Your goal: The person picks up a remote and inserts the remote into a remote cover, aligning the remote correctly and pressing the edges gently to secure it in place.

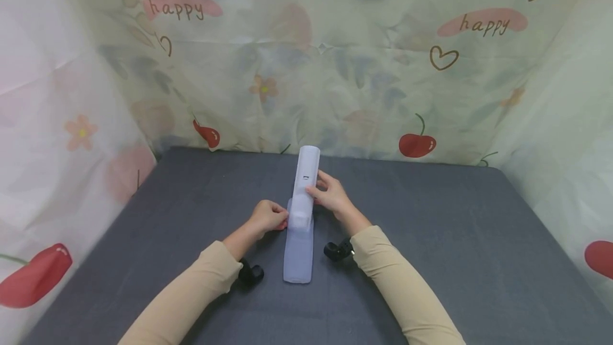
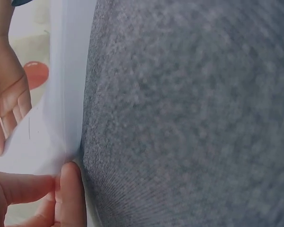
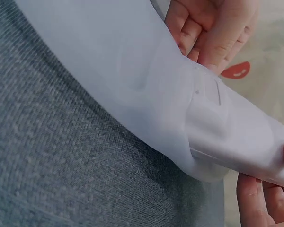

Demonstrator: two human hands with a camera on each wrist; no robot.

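Observation:
A white remote control tilts up, far end raised, its near end inside the mouth of a translucent soft sleeve. The rest of the sleeve lies flat on the table toward me. My right hand grips the remote along its right side, thumb on the upper face and fingers beneath. On the left, my left hand pinches the sleeve's edge between thumb and fingers. In the right wrist view, the sleeve's rim wraps around the remote's end.
Dark grey cloth covers the table. A printed curtain stands behind it and along both sides. Black wrist devices hang under both cuffs, close to the sleeve.

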